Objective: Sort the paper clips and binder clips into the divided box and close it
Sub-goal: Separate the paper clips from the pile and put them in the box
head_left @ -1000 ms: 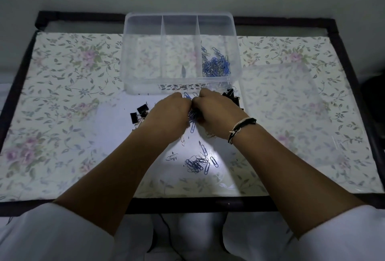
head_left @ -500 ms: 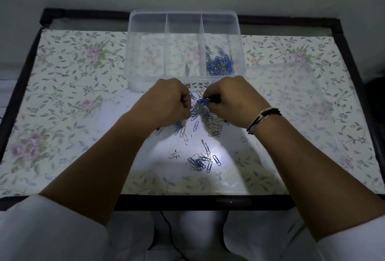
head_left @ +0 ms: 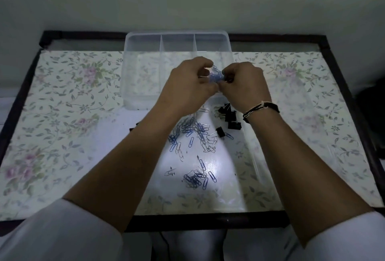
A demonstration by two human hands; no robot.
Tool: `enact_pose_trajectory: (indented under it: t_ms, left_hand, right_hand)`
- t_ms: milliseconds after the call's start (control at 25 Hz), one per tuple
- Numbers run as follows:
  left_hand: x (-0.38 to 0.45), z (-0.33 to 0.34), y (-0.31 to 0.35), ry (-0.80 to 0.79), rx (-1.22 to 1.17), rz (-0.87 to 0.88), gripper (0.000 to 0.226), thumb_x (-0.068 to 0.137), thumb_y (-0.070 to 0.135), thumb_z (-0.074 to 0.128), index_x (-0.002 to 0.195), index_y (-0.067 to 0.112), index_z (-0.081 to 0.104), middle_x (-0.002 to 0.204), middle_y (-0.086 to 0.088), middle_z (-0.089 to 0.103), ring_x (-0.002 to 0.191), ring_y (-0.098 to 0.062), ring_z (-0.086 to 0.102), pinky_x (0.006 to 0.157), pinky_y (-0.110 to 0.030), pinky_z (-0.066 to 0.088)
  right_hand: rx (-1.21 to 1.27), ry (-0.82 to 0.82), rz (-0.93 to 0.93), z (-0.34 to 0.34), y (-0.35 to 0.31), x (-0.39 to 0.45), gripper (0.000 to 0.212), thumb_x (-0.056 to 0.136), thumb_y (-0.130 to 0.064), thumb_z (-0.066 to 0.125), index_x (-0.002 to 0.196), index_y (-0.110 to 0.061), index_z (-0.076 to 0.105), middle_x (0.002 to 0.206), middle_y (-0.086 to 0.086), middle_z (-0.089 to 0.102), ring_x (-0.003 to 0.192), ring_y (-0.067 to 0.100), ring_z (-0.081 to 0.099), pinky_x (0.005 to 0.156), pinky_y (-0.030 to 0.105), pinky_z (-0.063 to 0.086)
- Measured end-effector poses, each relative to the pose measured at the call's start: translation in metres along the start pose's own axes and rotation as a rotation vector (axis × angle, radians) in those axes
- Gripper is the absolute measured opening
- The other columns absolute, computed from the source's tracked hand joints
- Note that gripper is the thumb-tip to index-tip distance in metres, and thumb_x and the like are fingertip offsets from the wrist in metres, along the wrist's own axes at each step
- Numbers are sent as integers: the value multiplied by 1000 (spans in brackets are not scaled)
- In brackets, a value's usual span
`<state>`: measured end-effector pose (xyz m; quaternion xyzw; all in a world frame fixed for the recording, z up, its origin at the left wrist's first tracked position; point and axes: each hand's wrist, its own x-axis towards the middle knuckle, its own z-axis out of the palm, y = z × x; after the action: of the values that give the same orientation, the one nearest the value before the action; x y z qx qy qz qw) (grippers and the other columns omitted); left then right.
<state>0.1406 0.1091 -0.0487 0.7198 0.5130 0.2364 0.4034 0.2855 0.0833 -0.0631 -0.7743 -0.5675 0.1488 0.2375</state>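
Early on: left hand (head_left: 187, 85) and right hand (head_left: 243, 85) both pinched shut on a blue paper clip bunch (head_left: 216, 76) over the divided box (head_left: 143, 52) at the surface's far edge; loose paper clips (head_left: 195, 133), binder clips (head_left: 229, 115) unsorted mid-surface, box open.

Dim overall; bright glare patch on table (head_left: 62, 94) centre; edges dark, wide-angle bowing, slight motion blur.

Single head-worn view, wide-angle, looking forward and down from above forearms. Table (head_left: 62, 98) fills frame; wall beyond fingers (head_left: 205, 64); table's near edge and sleeves (head_left: 62, 233) nearest camera. No second view.
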Motion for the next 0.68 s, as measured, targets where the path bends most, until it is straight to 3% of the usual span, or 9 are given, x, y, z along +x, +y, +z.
enact_pose_trajectory:
  t_ms: [80, 200, 280, 400, 440, 520, 560, 680]
  left_hand:
    - [-6, -2, -2, -23, 61, 28, 46, 84, 15, 70, 129, 19, 62, 120, 1, 67, 99, -9, 68, 90, -25, 54]
    - [-25, -13, -6, 9, 256, 95, 24, 86, 13, 61, 107, 18, 70, 98, 4, 71, 83, -12, 68, 77, -27, 56]
    - [-41, -17, -18, -158, 470, 56, 20, 85, 15, 59, 103, 17, 69, 94, 0, 70, 80, -18, 66, 73, -31, 57]
    - [-55, -14, -43, -378, 770, -91, 27, 82, 20, 66, 107, 11, 61, 104, -8, 63, 93, -26, 60, 73, -33, 48]
    - [-57, -12, -49, -398, 799, -121, 32, 82, 21, 68, 110, 9, 59, 108, -11, 59, 94, -27, 58, 73, -33, 45]
    - [-55, -9, -56, -414, 802, -124, 37, 82, 21, 69, 112, 6, 53, 113, -14, 51, 95, -28, 54, 71, -33, 39]
    - [-54, -7, -57, -426, 809, -110, 37, 83, 20, 68, 112, 5, 52, 114, -15, 48, 95, -29, 53, 71, -32, 38]
    - [-52, -5, -61, -469, 804, -61, 26, 84, 17, 67, 103, 10, 50, 109, -11, 45, 86, -22, 45, 69, -31, 34]
  right_hand:
    - [-82, 6, -28, -6, 1, 1, 20, 77, -6, 60, 86, 6, 72, 86, 27, 71, 87, 39, 67, 76, 40, 54]
    - [-50, 36, -128, -20, -8, -10, 21, 79, -4, 58, 90, 0, 76, 91, 20, 75, 87, 34, 69, 82, 34, 54]
    - [-72, -144, -229, -13, -16, -31, 24, 84, -4, 56, 95, -8, 77, 96, 9, 75, 91, 26, 68, 85, 26, 51]
    - [-255, -488, -358, 26, -15, -49, 19, 85, -6, 53, 101, -7, 64, 106, 14, 62, 104, 34, 60, 81, 36, 48]
    - [-297, -553, -362, 35, -13, -50, 30, 84, -6, 56, 114, -6, 59, 116, 15, 56, 111, 35, 54, 85, 39, 48]
    - [-344, -630, -368, 47, -11, -49, 58, 82, -5, 60, 138, -4, 44, 133, 15, 44, 121, 34, 44, 94, 42, 46]
    - [-364, -633, -389, 49, -12, -50, 62, 82, -5, 60, 141, -4, 41, 136, 15, 40, 122, 34, 41, 95, 43, 46]
    - [-400, -696, -470, 49, -14, -53, 45, 82, -7, 57, 127, -5, 51, 123, 14, 43, 111, 33, 44, 82, 41, 46]
